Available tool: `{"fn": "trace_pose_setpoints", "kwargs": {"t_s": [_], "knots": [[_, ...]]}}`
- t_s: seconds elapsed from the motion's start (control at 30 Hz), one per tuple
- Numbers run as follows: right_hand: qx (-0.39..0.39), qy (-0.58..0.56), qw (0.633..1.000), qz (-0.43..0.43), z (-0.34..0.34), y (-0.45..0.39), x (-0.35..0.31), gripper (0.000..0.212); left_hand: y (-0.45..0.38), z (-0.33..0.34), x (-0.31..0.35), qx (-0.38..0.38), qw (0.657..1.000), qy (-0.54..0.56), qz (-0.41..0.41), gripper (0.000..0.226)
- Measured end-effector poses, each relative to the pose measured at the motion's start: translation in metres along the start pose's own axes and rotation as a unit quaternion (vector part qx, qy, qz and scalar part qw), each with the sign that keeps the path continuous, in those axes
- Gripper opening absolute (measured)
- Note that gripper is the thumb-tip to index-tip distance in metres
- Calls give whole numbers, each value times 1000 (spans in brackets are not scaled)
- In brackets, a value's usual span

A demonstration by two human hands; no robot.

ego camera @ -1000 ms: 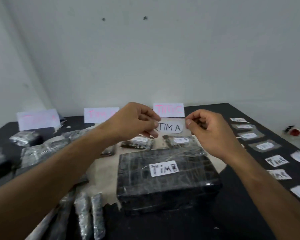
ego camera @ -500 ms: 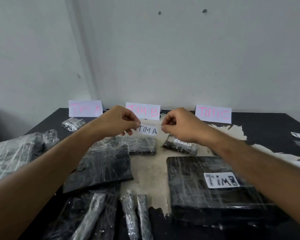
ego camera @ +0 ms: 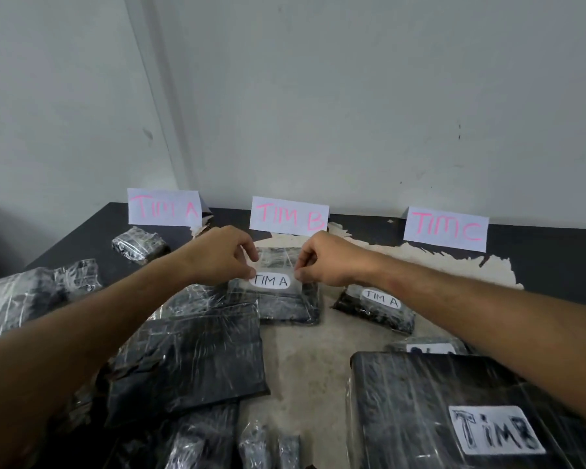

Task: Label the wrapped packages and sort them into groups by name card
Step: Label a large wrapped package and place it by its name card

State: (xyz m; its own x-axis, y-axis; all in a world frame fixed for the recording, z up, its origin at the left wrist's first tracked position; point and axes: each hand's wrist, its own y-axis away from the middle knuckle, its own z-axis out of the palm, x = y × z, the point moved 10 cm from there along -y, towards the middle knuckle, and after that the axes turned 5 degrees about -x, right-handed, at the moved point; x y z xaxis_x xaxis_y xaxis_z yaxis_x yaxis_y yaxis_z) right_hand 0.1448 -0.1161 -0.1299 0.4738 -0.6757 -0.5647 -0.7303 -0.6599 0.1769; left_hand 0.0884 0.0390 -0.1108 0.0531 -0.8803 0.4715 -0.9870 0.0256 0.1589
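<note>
While your left hand and right hand pinch the two ends of the "TIM A" label, you hold it against a wrapped package lying near the bench's back edge, in front of the "TIM B" card. The "TIM A" card stands toward the back left corner, the "TIM C" card farther right along the back edge.

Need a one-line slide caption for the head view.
Both hands press a TIM A label onto a wrapped package.
</note>
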Motion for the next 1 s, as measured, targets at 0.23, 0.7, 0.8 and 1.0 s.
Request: {"fn": "trace_pose_setpoints", "kwargs": {"t_s": [0.23,0.7,0.8,1.0], "knots": [[7,44,998,-34,12,-11,0,4,-5,8,1,13,986,-165,14,9],[8,145,983,-108,15,0,-16,23,-4,8,3,-25,950,-311,15,40],[-6,158,983,-94,14,2,-10,36,-4,7,2,-31,941,-338,17,39],[2,120,990,-71,6,-2,-8,36,-8,-2,3,3,960,-278,33,34]]}}
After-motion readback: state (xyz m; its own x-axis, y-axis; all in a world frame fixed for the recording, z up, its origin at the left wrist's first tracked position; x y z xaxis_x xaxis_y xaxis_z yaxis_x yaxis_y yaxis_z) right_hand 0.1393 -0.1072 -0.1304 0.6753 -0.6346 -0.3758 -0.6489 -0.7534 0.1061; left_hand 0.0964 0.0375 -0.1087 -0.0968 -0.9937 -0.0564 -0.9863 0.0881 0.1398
